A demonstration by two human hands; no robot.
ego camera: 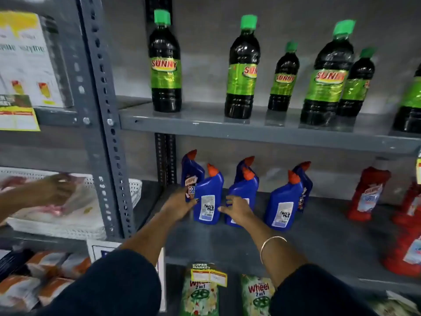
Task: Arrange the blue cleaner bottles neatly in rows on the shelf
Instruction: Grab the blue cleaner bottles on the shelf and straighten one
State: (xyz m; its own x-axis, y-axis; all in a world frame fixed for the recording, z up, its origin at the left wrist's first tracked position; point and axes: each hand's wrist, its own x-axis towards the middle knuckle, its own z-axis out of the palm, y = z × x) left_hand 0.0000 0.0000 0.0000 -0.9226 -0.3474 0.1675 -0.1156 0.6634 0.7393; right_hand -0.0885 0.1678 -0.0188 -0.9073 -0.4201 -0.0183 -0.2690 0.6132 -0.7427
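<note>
Several blue cleaner bottles with orange caps stand in loose pairs on the grey lower shelf (319, 236). My left hand (180, 206) rests with its fingertips against the left side of the front-left blue bottle (208, 201). My right hand (237, 209) is spread over the front of the middle blue bottle (247, 185), thumb pointing toward the front-left one. Neither hand is closed around a bottle. A third pair (284, 206) stands untouched to the right. The front bottles show their white back labels, and each partly hides the bottle behind it.
Red cleaner bottles (366, 197) stand at the shelf's right end. Dark bottles with green caps (165, 65) line the shelf above. Another person's hand (57, 188) reaches into a white tray (134, 188) in the left bay. Detergent packs (257, 295) hang below.
</note>
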